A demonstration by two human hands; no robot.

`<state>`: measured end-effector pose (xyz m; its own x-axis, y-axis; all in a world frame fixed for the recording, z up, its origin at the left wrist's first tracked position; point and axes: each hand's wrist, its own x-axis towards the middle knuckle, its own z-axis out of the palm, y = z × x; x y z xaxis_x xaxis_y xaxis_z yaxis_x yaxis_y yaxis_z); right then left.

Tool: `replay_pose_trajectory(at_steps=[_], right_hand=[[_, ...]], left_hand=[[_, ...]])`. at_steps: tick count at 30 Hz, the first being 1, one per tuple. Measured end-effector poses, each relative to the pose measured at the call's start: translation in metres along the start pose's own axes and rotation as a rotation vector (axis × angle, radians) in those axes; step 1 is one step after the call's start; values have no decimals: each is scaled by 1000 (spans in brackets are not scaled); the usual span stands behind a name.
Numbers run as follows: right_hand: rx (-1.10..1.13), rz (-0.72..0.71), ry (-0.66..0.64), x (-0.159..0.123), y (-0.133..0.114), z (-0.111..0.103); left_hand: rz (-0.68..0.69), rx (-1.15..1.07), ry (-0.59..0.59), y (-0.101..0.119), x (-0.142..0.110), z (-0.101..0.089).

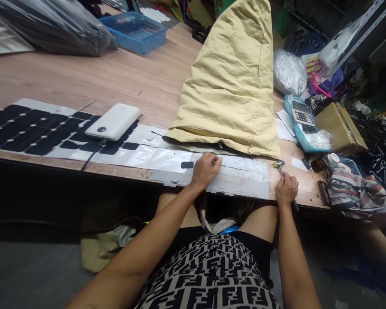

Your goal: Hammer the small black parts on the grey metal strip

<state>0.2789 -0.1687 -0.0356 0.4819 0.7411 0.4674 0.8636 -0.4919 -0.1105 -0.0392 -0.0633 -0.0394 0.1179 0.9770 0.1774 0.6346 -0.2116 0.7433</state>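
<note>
My right hand is wrapped round the handle of a small hammer, whose head points away from me near the table edge. My left hand rests on a pale translucent board with its fingers curled together. Whether anything small is pinched in them I cannot make out. Just beyond that hand is the open lower edge of a large yellow fabric piece. To its left lies a white sheet with black rounded patches. A white power bank sits on the sheet, with a dark cable at its near end.
A blue basket and a dark plastic-wrapped bundle stand at the back left. On the right are a calculator, a cardboard box, striped cloth, a clear plastic bag and many black parts.
</note>
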Motion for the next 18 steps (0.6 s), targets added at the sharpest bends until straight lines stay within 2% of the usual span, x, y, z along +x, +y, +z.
replay_pose_trajectory(at_steps=[3, 6, 9, 12, 18], right_hand=[[13, 10, -20, 0, -1, -1], [21, 20, -30, 0, -1, -1], [17, 17, -33, -1, -1, 0], [11, 8, -25, -1, 0, 1], [2, 2, -8, -1, 1, 3]], left_hand=[[-125, 152, 54, -6, 36, 1], [-100, 213, 13, -8, 56, 0], [-36, 241, -34, -6, 68, 0], [-33, 265, -85, -4, 77, 1], [49, 400, -76, -5, 81, 3]])
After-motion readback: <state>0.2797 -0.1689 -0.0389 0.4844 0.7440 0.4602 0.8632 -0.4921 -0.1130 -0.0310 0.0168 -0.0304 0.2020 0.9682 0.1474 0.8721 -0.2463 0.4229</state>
